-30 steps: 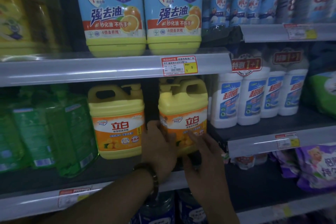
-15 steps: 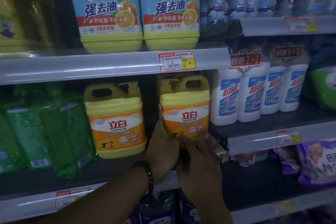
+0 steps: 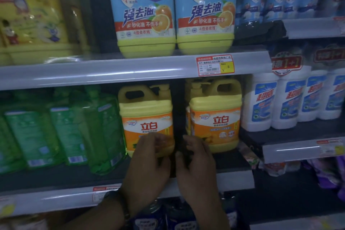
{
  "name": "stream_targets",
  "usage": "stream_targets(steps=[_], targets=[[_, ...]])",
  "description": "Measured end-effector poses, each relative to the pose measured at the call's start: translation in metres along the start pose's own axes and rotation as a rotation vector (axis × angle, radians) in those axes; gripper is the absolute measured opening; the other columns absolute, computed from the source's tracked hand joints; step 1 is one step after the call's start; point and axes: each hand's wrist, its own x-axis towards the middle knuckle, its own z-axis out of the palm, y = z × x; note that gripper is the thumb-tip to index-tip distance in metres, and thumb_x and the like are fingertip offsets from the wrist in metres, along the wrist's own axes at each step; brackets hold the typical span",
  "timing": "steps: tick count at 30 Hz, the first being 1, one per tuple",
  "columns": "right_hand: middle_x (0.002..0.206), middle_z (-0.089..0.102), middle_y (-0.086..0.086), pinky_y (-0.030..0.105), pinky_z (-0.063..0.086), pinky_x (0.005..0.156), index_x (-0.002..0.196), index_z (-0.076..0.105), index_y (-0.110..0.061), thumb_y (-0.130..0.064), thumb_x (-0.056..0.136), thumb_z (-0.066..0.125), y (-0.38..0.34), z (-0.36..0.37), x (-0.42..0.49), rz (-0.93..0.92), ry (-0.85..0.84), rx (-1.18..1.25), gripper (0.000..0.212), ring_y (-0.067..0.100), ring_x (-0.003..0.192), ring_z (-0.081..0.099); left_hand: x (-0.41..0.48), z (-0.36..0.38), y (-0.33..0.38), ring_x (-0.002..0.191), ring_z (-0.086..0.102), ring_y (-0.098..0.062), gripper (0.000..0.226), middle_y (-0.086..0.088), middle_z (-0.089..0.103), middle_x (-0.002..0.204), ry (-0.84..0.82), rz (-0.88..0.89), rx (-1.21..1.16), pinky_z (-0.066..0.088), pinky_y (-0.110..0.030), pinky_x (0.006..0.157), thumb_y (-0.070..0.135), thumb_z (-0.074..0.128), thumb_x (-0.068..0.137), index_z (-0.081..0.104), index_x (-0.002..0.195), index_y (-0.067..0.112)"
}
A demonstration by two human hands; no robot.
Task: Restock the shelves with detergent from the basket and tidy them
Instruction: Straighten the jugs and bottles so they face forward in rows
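Two yellow detergent jugs with orange labels stand on the middle shelf (image 3: 56, 198), a dark gap between them. My left hand (image 3: 147, 166) reaches up to the left jug (image 3: 145, 110), its blurred fingertips resting on the lower front of the label. To its right, my right hand (image 3: 196, 170) has its fingers spread, the tips at the lower left corner of the right jug (image 3: 216, 115). Neither hand wraps around a jug. Another yellow jug shows behind the right one. No basket is in view.
Two big yellow-green jugs (image 3: 145, 15) with blue labels sit on the shelf above. Green bottles (image 3: 61, 127) crowd the left jug's left side. White bottles (image 3: 261, 102) stand on a higher ledge at right, purple bags (image 3: 326, 173) below them.
The right jug was pushed back and stands straight on the shelf. My left hand left it and moved left to the other jug. My right hand slid back from the jug's front.
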Motion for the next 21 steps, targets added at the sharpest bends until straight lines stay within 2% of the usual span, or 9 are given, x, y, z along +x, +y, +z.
stream_targets(steps=[2, 4, 6, 8, 10, 12, 14, 17, 21], targets=[[0.136, 0.052, -0.016, 0.031, 0.049, 0.105, 0.138, 0.051, -0.040, -0.022, 0.099, 0.068, -0.009, 0.012, -0.001, -0.015, -0.031, 0.020, 0.046, 0.005, 0.126, 0.053, -0.006, -0.014, -0.005, 0.115, 0.057, -0.005, 0.044, 0.007, 0.054, 0.121, 0.045, -0.001, 0.049, 0.050, -0.025, 0.099, 0.014, 0.067, 0.081, 0.057, 0.121, 0.028], [0.138, 0.050, -0.014, 0.025, 0.045, 0.100, 0.141, 0.047, -0.039, -0.025, 0.099, 0.069, -0.013, 0.023, -0.001, -0.031, -0.044, -0.015, 0.050, 0.006, 0.126, 0.051, -0.010, -0.025, -0.012, 0.113, 0.051, 0.011, 0.051, 0.004, 0.048, 0.123, 0.067, -0.033, 0.035, 0.042, -0.005, 0.095, 0.004, 0.073, 0.081, 0.054, 0.122, 0.027], [0.146, 0.044, -0.008, 0.028, 0.046, 0.100, 0.153, 0.038, -0.033, -0.027, 0.098, 0.069, -0.015, 0.031, 0.000, -0.036, -0.064, -0.082, 0.063, 0.011, 0.131, 0.048, -0.010, -0.031, -0.019, 0.106, 0.040, 0.031, 0.057, 0.002, 0.043, 0.125, 0.051, -0.087, 0.005, 0.033, 0.008, 0.086, 0.000, 0.073, 0.081, 0.049, 0.123, 0.029], [0.155, 0.037, -0.005, 0.038, 0.051, 0.104, 0.161, 0.024, -0.031, -0.028, 0.098, 0.069, -0.017, 0.039, 0.002, -0.020, -0.088, -0.116, 0.078, 0.017, 0.137, 0.047, -0.009, -0.033, -0.026, 0.099, 0.038, 0.033, 0.059, 0.003, 0.038, 0.129, -0.009, -0.140, -0.040, 0.030, 0.010, 0.080, 0.002, 0.072, 0.084, 0.043, 0.128, 0.029], [0.161, 0.032, -0.003, 0.044, 0.053, 0.105, 0.165, 0.010, -0.031, -0.032, 0.099, 0.067, -0.020, 0.045, 0.004, -0.009, -0.123, -0.155, 0.087, 0.021, 0.141, 0.045, -0.006, -0.033, -0.029, 0.111, 0.045, 0.016, 0.066, 0.008, 0.038, 0.134, 0.013, -0.173, -0.059, 0.035, 0.004, 0.087, 0.008, 0.072, 0.085, 0.041, 0.141, 0.026], [0.166, 0.030, -0.002, 0.045, 0.052, 0.108, 0.166, -0.001, -0.030, -0.037, 0.100, 0.066, -0.020, 0.048, 0.007, 0.013, -0.146, -0.182, 0.095, 0.021, 0.145, 0.043, -0.004, -0.034, -0.035, 0.131, 0.049, -0.005, 0.074, 0.013, 0.047, 0.137, 0.052, -0.164, -0.101, 0.046, -0.022, 0.107, 0.021, 0.071, 0.080, 0.042, 0.147, 0.030], [0.167, 0.032, -0.003, 0.046, 0.052, 0.108, 0.165, -0.010, -0.034, -0.040, 0.100, 0.067, -0.019, 0.049, 0.013, 0.054, -0.160, -0.131, 0.101, 0.021, 0.146, 0.045, -0.002, -0.035, -0.042, 0.134, 0.054, -0.010, 0.077, 0.016, 0.053, 0.139, 0.068, -0.163, -0.129, 0.051, -0.043, 0.110, 0.032, 0.066, 0.074, 0.043, 0.147, 0.038], [0.166, 0.038, -0.007, 0.044, 0.050, 0.108, 0.165, -0.014, -0.040, -0.040, 0.099, 0.068, -0.017, 0.048, 0.020, 0.118, -0.213, 0.003, 0.105, 0.017, 0.143, 0.048, -0.001, -0.037, -0.050, 0.133, 0.057, -0.009, 0.082, 0.019, 0.057, 0.141, 0.047, -0.137, -0.135, 0.053, -0.045, 0.109, 0.033, 0.070, 0.073, 0.040, 0.148, 0.045], [0.167, 0.031, -0.008, 0.046, 0.047, 0.112, 0.166, -0.010, -0.039, -0.038, 0.093, 0.073, -0.020, 0.049, 0.019, 0.102, -0.234, -0.050, 0.111, 0.019, 0.147, 0.042, -0.003, -0.035, -0.054, 0.131, 0.059, -0.003, 0.085, 0.022, 0.060, 0.141, 0.021, -0.128, -0.169, 0.053, -0.040, 0.109, 0.029, 0.075, 0.075, 0.039, 0.151, 0.042]])
